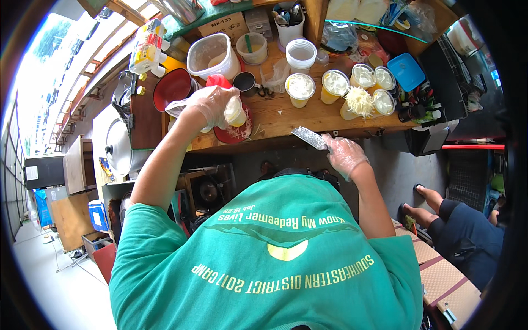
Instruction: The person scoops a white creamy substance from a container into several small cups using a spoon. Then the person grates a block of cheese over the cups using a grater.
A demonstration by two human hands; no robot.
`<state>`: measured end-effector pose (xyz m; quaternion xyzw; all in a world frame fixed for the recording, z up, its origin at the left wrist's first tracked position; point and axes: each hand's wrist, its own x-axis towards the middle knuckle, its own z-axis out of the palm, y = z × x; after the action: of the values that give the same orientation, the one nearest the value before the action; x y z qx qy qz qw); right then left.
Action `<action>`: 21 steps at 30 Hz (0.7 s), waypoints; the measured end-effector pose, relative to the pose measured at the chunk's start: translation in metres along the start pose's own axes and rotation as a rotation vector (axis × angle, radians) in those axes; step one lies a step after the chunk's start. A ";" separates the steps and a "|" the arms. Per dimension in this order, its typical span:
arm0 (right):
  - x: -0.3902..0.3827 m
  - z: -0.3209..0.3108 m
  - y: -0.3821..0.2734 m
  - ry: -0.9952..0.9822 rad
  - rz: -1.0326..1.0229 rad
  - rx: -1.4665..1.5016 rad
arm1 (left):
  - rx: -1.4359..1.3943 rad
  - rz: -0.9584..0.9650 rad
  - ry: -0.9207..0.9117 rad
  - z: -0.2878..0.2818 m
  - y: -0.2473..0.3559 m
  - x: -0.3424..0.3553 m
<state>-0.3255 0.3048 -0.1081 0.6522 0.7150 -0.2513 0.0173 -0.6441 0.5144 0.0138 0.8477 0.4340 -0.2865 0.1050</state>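
My left hand [212, 104], in a clear plastic glove, is closed round a plastic cup [235, 114] with a creamy white top. The cup is tilted above a red plate [228, 136] scattered with pale shreds. My right hand [346, 154], gloved too, grips a flat metal spatula [309, 137] smeared with white, held off the bench's front edge. Between the hands stands a yellow cup topped with white cream [300, 88]. Several similar cups stand to the right; one carries a mound of pale yellow shreds [360, 103].
On the wooden bench [269, 129] are a large clear tub [213, 55], a red bowl [171, 89], a dark mug [246, 82], scissors [265, 91] and stacked empty cups [301, 55]. A blue lid [406, 72] lies at the right. Another person's legs [440, 212] are at the right.
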 end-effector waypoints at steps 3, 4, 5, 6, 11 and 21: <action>0.007 0.002 -0.006 0.002 -0.031 -0.002 | -0.009 0.005 -0.038 0.026 -0.007 0.010; 0.008 0.003 -0.008 0.011 -0.043 -0.006 | -0.019 0.001 -0.036 0.035 -0.009 0.014; 0.009 0.004 -0.009 0.019 -0.054 -0.009 | -0.024 -0.011 -0.044 0.043 -0.010 0.018; 0.010 0.005 -0.011 0.005 -0.053 -0.010 | -0.028 -0.025 -0.062 0.050 -0.011 0.021; 0.013 0.007 -0.017 -0.030 -0.064 -0.016 | -0.062 -0.041 -0.006 0.071 -0.020 0.024; 0.023 0.009 -0.029 -0.046 -0.120 -0.040 | -0.112 -0.065 0.029 0.074 -0.027 0.011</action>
<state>-0.3587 0.3223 -0.1141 0.6018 0.7570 -0.2525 0.0317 -0.6895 0.5066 -0.0514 0.8300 0.4782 -0.2527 0.1363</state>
